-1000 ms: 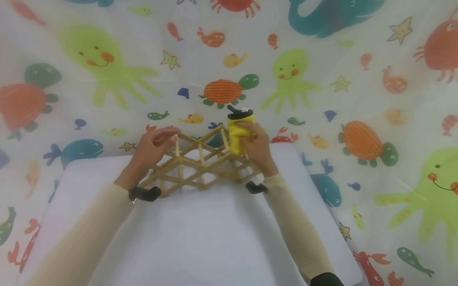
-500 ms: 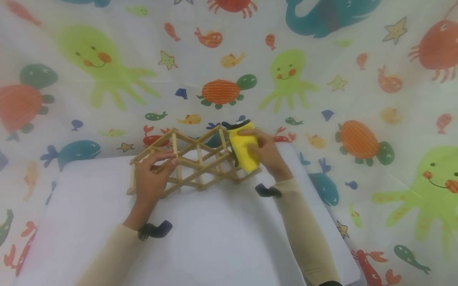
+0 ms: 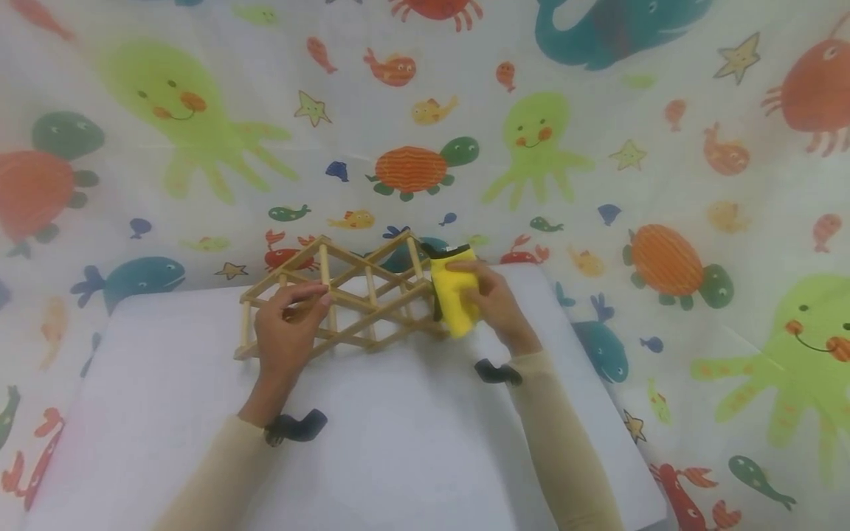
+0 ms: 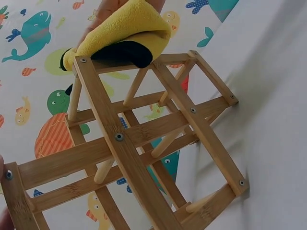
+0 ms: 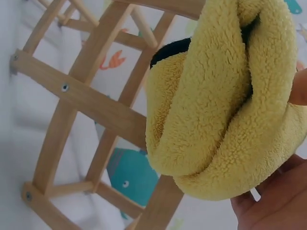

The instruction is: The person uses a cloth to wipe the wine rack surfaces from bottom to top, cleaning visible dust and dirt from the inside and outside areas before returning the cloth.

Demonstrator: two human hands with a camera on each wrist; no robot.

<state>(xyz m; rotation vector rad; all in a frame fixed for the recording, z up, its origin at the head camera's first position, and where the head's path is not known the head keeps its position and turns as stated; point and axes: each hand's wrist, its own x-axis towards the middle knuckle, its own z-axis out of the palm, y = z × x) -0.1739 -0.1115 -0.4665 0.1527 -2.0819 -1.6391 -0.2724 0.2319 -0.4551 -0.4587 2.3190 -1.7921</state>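
A folding wooden lattice rack (image 3: pixel 372 302), made of crossed slats and round dowels, stands on the white table. My left hand (image 3: pixel 287 324) pinches a slat joint at its front, left of the middle; in the left wrist view only bits of fingers (image 4: pixel 2 191) show at the left edge. My right hand (image 3: pixel 499 306) grips a yellow fleecy cloth (image 3: pixel 454 291) with black edging at the rack's right end. Bunched folds of the cloth (image 5: pixel 216 105) fill much of the right wrist view. In the left wrist view the cloth (image 4: pixel 124 31) lies against the rack's upper slat.
The white table (image 3: pixel 392 442) extends in front of the rack. Behind it hangs a pale curtain (image 3: pixel 265 44) printed with sea animals, also reaching down both sides. Dark wrist straps (image 3: pixel 299 426) are on both arms.
My left hand has come down from the rack's top left to a lower front joint. My right hand has moved the yellow cloth downward and slightly right along the rack's end.
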